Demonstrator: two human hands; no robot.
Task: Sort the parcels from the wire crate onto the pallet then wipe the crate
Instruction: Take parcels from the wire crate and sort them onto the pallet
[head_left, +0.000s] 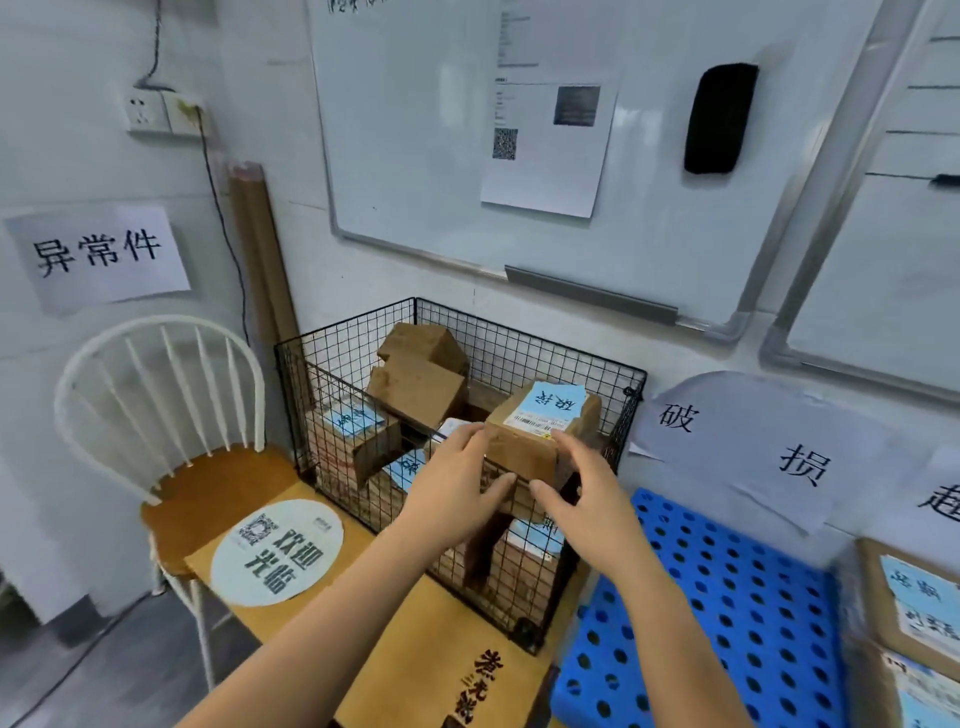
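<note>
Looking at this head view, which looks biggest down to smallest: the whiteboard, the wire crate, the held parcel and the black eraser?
1. whiteboard
2. crate
3. parcel and eraser: they look about alike. The eraser hangs farther off, so I won't rank them.

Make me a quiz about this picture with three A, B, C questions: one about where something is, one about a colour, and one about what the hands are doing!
1. Where is the white chair standing? A. left of the wire crate B. right of it C. inside it
2. What colour is the pallet? A. red B. blue C. green
3. What is happening to the labelled parcel? A. nobody touches it B. one hand presses its top C. both hands hold it
Answers: 1 A, the chair is at the crate's left side; 2 B, its holed plastic top is bright blue; 3 C, the left hand and right hand grip its sides.
</note>
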